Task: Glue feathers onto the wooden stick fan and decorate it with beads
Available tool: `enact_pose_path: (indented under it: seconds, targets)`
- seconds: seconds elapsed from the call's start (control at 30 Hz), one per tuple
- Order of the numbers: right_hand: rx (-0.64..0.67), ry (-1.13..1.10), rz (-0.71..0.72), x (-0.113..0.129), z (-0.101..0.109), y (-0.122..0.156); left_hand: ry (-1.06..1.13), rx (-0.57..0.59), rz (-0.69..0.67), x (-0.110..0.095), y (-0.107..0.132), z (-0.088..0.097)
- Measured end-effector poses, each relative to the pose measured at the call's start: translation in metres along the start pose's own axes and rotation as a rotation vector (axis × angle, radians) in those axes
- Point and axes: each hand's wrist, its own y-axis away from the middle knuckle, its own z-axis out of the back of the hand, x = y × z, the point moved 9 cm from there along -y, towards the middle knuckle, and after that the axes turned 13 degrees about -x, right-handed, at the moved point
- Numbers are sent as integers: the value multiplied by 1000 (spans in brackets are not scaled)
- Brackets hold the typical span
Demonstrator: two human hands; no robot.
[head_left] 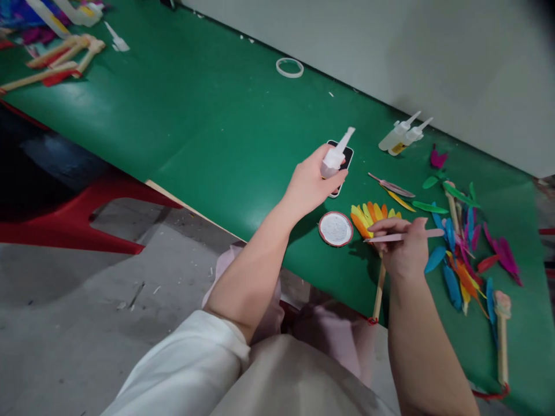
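My left hand (311, 184) is closed around a small white glue bottle (337, 153), its nozzle pointing up and to the right, held above a black phone (348, 159) on the green table (208, 127). My right hand (403, 245) pinches a pale pink feather (418, 234) that lies across the handle of a feather fan. The fan's yellow and orange feathers (369, 215) spread out just left of my right hand, and its wooden stick (380, 292) runs toward the table edge. A round lid with white glue (335, 229) sits between my hands.
Loose feathers (459, 254) in blue, green, magenta and orange lie to the right, with another wooden stick (502, 335). Two glue bottles (401, 136) lie near the wall, a white ring (289, 67) farther back. More sticks (60, 58) lie far left. A red stool (78, 219) stands below the table.
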Motion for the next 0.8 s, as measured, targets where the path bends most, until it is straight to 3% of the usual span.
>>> enact_pose_path:
  seconds: [0.17,0.3,0.43,0.6,0.8]
  targets:
    - [19,-52,-26,-1,-10,4,27,-96,44,0,-1,15]
    - [51,126,58,6,-19,9,24,-144,77,0,0,20]
    - [107,218,168,15,-27,15,53,-199,97,2,-1,23]
    - [191,265,198,18,-34,20,113,-228,107,4,-4,19]
    - [59,256,200,24,-21,15,98,-211,127,6,-3,7]
